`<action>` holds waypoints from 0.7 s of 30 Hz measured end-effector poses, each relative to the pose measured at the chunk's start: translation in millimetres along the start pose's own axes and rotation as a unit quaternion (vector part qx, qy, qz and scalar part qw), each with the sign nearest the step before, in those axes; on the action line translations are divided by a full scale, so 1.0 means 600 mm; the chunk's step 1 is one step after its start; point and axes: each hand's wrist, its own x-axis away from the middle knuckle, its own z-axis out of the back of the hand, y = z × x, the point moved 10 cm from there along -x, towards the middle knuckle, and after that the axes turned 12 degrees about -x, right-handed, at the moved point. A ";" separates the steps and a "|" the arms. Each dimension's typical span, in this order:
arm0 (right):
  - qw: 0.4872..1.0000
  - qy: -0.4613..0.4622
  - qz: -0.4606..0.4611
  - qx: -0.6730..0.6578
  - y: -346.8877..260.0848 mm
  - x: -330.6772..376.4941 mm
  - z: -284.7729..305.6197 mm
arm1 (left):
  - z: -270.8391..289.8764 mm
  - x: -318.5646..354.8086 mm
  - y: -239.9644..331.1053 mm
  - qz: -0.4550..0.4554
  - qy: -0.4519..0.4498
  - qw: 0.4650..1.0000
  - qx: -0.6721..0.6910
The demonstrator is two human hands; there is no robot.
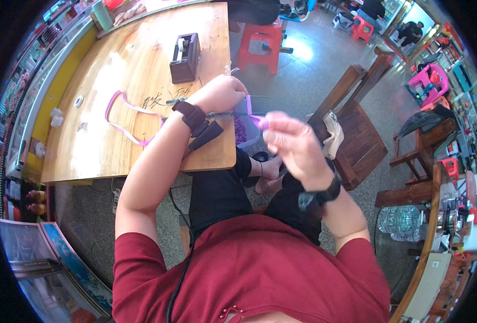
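Crowding the table (pixel 141 59) — tape dispenser (pixel 185 56), purple ribbon (pixel 121 114).

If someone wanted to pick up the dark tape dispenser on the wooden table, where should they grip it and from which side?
Probably across the tape dispenser's long flat flanks, at mid-body, coming from above. It stands upright on the table, apart from the pink ribbon, with bare wood on both sides; the roll end looks less even for gripping.

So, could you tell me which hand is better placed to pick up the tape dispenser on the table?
Left, probably. The left hand is over the table's edge, just below the tape dispenser. The right hand is off the table, pinching a purple ribbon.
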 end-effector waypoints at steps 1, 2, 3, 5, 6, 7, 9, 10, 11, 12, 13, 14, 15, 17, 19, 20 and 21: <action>1.000 0.018 0.011 -0.013 -0.014 -0.024 0.005 | 0.002 0.001 0.000 -0.011 0.010 1.000 0.001; 0.999 0.037 0.023 -0.026 -0.026 -0.048 0.012 | 0.003 0.000 0.001 -0.012 0.010 1.000 0.001; 0.999 0.037 0.029 -0.014 -0.032 -0.072 0.015 | 0.001 0.001 0.003 -0.014 0.003 1.000 0.000; 0.999 0.033 0.012 0.008 -0.036 -0.117 0.018 | 0.002 0.001 0.009 -0.017 -0.003 1.000 -0.002; 0.999 0.031 -0.007 0.030 -0.034 -0.137 0.020 | 0.002 0.001 0.009 -0.006 -0.012 1.000 0.001; 0.997 0.030 0.006 0.070 -0.035 -0.158 0.028 | 0.002 0.001 0.009 0.006 -0.021 1.000 0.003; 0.994 0.052 0.004 0.097 -0.030 -0.185 0.041 | 0.003 0.003 0.011 0.006 -0.029 1.000 -0.002; 0.989 0.075 0.003 0.126 -0.031 -0.195 0.054 | 0.001 0.002 0.012 0.004 -0.037 0.999 -0.005; 0.990 0.076 0.001 0.117 -0.025 -0.206 0.067 | -0.001 0.001 0.010 0.003 -0.037 0.999 -0.005; 0.990 0.077 0.001 0.117 -0.022 -0.213 0.076 | 0.000 0.000 0.011 -0.005 -0.023 1.000 -0.007; 0.988 0.095 -0.013 0.119 -0.015 -0.217 0.087 | 0.005 0.000 0.013 -0.011 -0.010 1.000 -0.009; 0.986 0.114 -0.028 0.122 -0.008 -0.220 0.098 | 0.005 0.001 0.013 -0.011 -0.010 1.000 -0.009; 0.986 0.114 -0.028 0.121 -0.005 -0.225 0.102 | 0.005 0.002 0.008 0.006 -0.013 1.000 -0.007; 0.983 0.120 -0.036 0.135 0.003 -0.232 0.110 | 0.007 0.003 0.006 0.022 -0.016 1.000 -0.005; 0.982 0.123 -0.035 0.142 0.010 -0.238 0.115 | 0.006 0.003 0.003 0.039 -0.024 0.999 0.004; 0.980 0.125 -0.035 0.149 0.012 -0.240 0.118 | 0.006 0.004 0.002 0.039 -0.024 0.999 0.004; 0.980 0.125 -0.034 0.149 0.016 -0.243 0.121 | 0.007 0.004 0.003 0.034 -0.016 0.999 0.004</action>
